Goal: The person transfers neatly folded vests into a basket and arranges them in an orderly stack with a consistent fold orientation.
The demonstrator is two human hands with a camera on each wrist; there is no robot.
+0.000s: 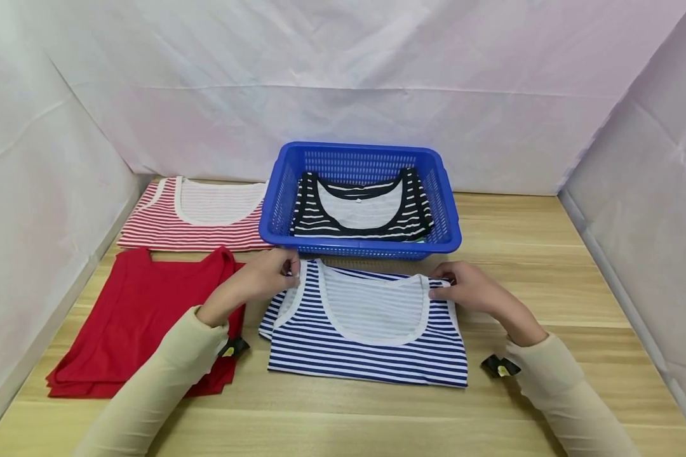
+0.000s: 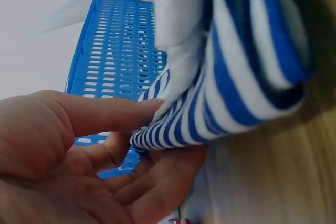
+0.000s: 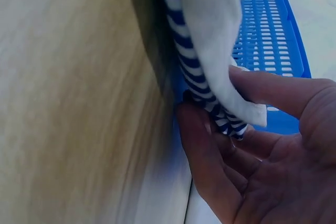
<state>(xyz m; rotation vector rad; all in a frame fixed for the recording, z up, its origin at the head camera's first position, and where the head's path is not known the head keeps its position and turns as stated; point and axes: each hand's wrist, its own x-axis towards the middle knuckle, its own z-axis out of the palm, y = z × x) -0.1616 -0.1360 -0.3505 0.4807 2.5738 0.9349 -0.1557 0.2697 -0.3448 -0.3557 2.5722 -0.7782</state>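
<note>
A blue-and-white striped tank top lies folded on the wooden table, its white-trimmed neckline toward the basket. My left hand pinches its upper left shoulder. In the left wrist view, the left hand has the thumb on top and the fingers beneath the striped fabric. At the upper right shoulder, my right hand pinches the cloth. The right wrist view shows the right hand with thumb and fingers on either side of the striped edge.
Behind the top stands a blue basket holding a folded black-and-white striped top. A red top lies at the left, with a red-and-white striped top behind it. Pale cloth walls surround the table.
</note>
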